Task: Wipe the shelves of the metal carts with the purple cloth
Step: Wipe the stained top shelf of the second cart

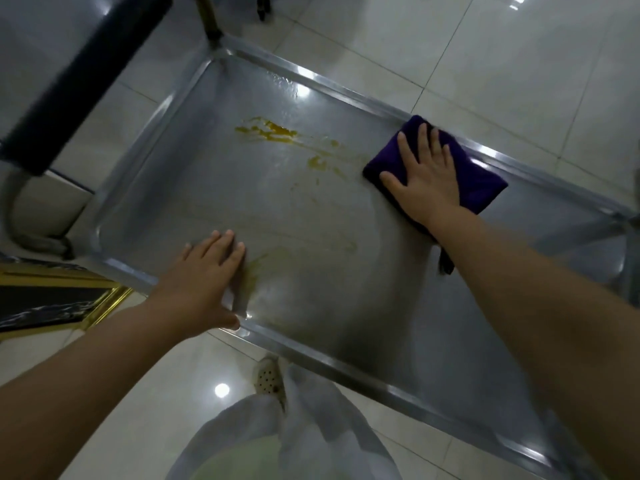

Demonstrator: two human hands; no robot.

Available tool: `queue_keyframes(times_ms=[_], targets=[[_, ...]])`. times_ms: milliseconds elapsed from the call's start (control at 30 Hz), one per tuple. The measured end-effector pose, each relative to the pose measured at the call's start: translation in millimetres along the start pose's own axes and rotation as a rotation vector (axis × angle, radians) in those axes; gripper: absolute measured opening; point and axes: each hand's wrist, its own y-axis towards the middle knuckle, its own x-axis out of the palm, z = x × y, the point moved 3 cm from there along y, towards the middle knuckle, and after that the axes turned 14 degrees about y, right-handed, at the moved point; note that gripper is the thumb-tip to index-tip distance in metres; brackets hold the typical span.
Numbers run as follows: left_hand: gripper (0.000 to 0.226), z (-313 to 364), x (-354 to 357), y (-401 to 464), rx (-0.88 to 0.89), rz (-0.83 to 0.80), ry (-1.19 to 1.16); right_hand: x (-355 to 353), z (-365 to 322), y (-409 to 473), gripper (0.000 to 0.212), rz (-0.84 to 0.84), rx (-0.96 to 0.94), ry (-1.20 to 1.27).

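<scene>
The metal cart's top shelf (311,237) fills the middle of the view, a steel tray with a raised rim. Yellow smears (273,131) lie on its far middle part, with fainter streaks toward the near edge. A folded purple cloth (481,183) lies flat on the shelf by the far right rim. My right hand (424,178) presses on the cloth with fingers spread straight. My left hand (207,275) rests flat on the shelf near its front rim, fingers straight, holding nothing.
A dark padded cart handle (83,77) crosses the upper left. Glossy pale floor tiles (502,50) surround the cart. A gold-trimmed dark object (52,296) sits at the left edge. My foot in a perforated shoe (268,375) stands below the front rim.
</scene>
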Motion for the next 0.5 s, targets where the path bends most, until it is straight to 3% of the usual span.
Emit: queue_keyframes(times_ms=[367,500], targets=[[0.121,-0.7,0.3,-0.1,0.002,-0.006,-0.065,82.4,-109.2,-165.7,0.079,-0.177,-0.290,-0.016],[0.120,0.5,1.2,-1.9,-0.004,-0.027,-0.067,96.4,-120.1,-180.5,0.076,-0.187,-0.427,-0.055]])
